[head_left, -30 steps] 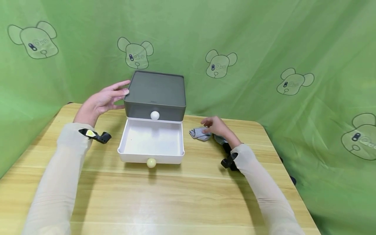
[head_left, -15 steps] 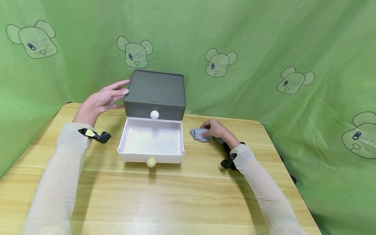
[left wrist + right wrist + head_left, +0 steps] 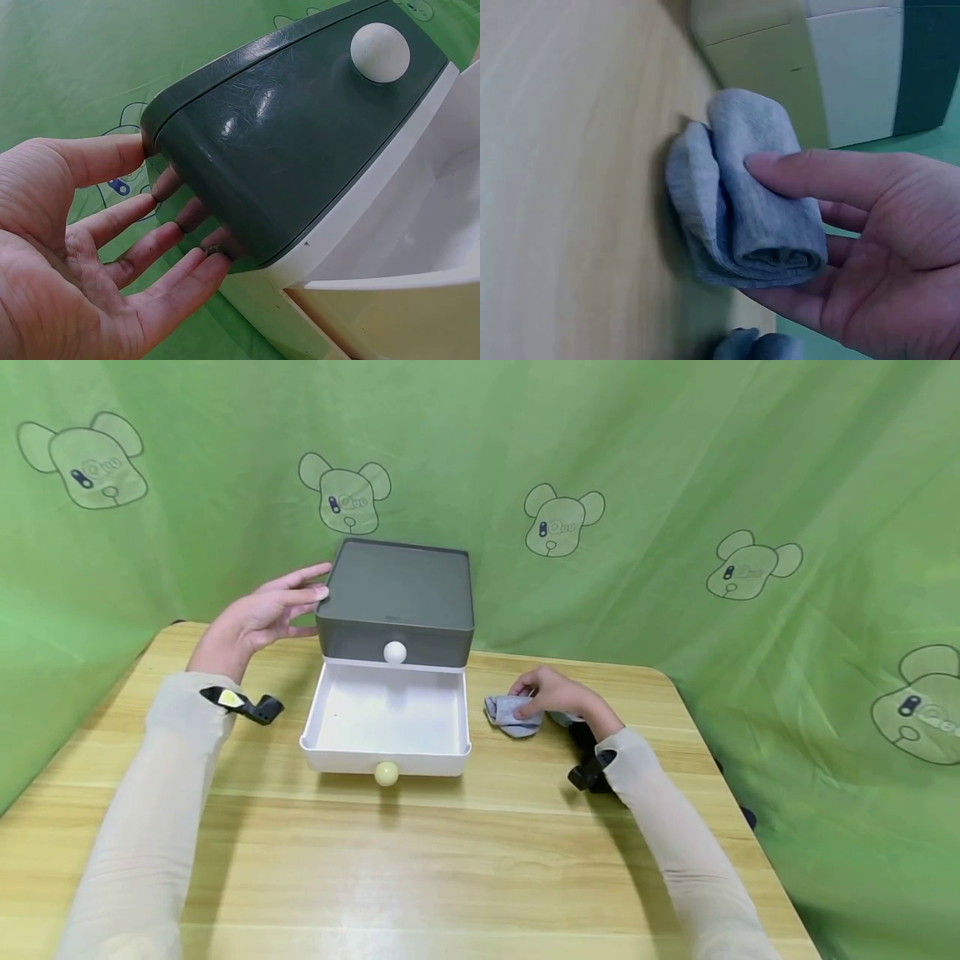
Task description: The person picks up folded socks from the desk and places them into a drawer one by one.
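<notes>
A grey rolled-up sock (image 3: 504, 713) is pinched between the thumb and fingers of my right hand (image 3: 561, 692), close over the table right of the drawer unit. In the right wrist view the thumb presses on the roll of the sock (image 3: 769, 206), with the other fingers behind it. My left hand (image 3: 258, 617) rests its extended fingertips against the left side of the dark grey drawer unit (image 3: 401, 585). Its lower white drawer (image 3: 390, 710) is pulled out, bare inside, with a pale yellow knob (image 3: 386, 774). The upper drawer, with a white knob (image 3: 380, 52), is closed.
Behind my right wrist, a blue-grey cloth bundle (image 3: 562, 719) and a black item (image 3: 581, 739) lie on the wooden table (image 3: 420, 877), partly hidden. A green curtain (image 3: 465, 427) hangs along the table's back and right side.
My right hand has come down onto the sock and pinched it, then drawn it slightly toward me, tilting it. The left hand and drawer unit stay in place.
</notes>
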The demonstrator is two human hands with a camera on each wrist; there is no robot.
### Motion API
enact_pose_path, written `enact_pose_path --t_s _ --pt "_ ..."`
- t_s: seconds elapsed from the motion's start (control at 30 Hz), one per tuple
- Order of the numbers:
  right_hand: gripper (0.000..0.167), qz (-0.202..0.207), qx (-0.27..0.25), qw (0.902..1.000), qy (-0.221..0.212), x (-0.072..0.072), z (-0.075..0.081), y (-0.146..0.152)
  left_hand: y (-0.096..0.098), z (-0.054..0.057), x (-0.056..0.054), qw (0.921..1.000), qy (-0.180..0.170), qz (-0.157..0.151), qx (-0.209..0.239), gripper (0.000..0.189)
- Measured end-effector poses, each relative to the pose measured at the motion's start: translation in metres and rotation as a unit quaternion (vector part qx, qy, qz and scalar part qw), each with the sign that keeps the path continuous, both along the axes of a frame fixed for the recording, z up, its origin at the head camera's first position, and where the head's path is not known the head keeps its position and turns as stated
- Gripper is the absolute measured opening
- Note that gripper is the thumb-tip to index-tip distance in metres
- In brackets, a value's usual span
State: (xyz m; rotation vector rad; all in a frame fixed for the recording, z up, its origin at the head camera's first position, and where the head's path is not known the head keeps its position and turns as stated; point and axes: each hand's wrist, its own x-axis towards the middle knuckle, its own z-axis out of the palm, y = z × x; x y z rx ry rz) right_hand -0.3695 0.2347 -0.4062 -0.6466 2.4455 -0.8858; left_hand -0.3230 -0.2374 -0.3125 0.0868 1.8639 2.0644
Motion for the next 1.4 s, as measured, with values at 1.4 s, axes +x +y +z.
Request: enact_pose_path --t_s 1.4 --pt "0.037 0.053 -0.091 0.9919 -0.071 0.09 0.119 -0.157 -0.001 0.0 0.0 1.0 0.003 -0.002 0.008 0.076"
